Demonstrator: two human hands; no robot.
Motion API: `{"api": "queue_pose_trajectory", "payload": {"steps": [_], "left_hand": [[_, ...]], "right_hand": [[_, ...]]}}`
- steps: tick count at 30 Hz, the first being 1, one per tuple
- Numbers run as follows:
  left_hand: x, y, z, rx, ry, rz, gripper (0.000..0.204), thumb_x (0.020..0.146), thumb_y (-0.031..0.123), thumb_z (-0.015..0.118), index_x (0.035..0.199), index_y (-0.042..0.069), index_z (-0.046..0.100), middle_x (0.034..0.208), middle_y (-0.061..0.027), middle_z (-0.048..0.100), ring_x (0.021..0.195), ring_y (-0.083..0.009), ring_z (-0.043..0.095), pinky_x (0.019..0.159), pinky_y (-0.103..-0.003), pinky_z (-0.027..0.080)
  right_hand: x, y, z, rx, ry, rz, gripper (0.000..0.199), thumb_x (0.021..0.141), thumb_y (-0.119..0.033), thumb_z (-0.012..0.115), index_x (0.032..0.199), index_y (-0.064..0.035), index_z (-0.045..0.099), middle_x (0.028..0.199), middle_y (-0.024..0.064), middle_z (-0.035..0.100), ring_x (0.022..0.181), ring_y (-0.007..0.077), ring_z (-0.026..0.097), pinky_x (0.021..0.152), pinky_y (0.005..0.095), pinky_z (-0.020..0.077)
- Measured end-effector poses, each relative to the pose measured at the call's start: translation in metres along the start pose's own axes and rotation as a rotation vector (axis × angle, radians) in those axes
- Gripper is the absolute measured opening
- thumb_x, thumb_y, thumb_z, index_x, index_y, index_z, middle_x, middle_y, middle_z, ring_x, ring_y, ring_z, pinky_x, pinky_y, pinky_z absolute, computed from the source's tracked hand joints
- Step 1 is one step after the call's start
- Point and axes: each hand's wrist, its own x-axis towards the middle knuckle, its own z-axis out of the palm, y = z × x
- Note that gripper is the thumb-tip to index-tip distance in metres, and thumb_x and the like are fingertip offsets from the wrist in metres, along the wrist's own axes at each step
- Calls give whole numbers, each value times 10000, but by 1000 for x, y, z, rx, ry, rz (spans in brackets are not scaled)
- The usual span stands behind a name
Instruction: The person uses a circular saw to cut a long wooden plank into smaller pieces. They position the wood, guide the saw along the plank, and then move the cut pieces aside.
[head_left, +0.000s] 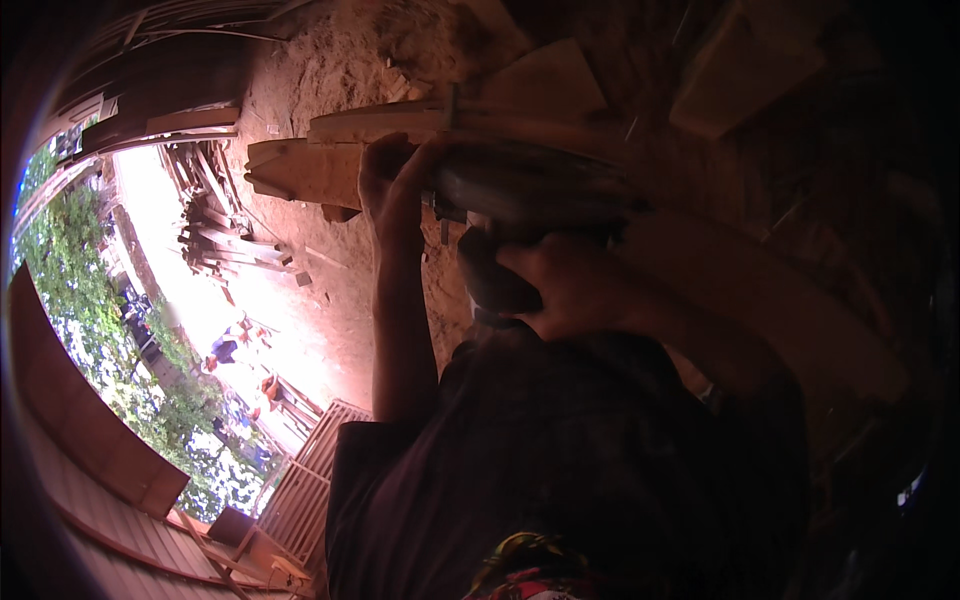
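Note:
My right hand [560, 275] is wrapped round the rounded rear end of a dark hand-held tool [490, 275], which looks like a power tool; the dimness hides its exact kind. Ahead of that hand a long dark body [530, 185] is smeared, and I cannot tell whether it belongs to the tool. My left hand [390, 180] bends over the near edge of a wooden plank [310, 170], with its fingers curled by the left end of the dark body. Shadow hides what those fingers grip.
Another long board [385, 120] lies just beyond the plank, with an upright bar [451, 105] across it. Flat wooden pieces [550, 80] lie farther off on the dusty ground. At left are a pile of timber strips [215, 225], a slatted wooden frame [310, 480] and people [228, 345] in bright light.

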Motion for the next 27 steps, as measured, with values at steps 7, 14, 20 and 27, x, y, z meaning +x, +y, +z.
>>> {"api": "queue_pose_trajectory", "payload": {"steps": [7,14,20,27], "left_hand": [[17,-25,-6,-56,35,-201,561,830,378,931,1139,-9,668,1053,-86,644,973,-178,628,908,-347,517],[20,-25,-3,-119,44,-276,599,847,443,916,1131,-20,663,1024,-80,653,939,-164,635,841,-318,522],[34,-53,-26,-122,-10,-215,667,861,487,905,1144,-53,634,933,-66,675,801,-139,653,699,-277,534],[41,-45,-22,-27,-12,-285,857,804,605,911,1191,-79,568,1010,-162,675,879,-209,718,703,-327,606]], "right_hand": [[4,-9,-11,17,-35,36,421,836,-271,851,1095,23,698,890,264,765,890,410,786,834,491,626],[10,-3,-11,16,-21,-9,447,833,-255,880,1132,9,678,867,252,760,832,402,788,784,489,625],[28,5,1,-12,1,-86,462,845,-238,873,1179,14,676,970,277,764,908,421,781,819,483,624],[35,14,3,9,-10,-138,424,858,-201,874,1140,35,661,967,250,764,910,380,791,815,444,625]]}}
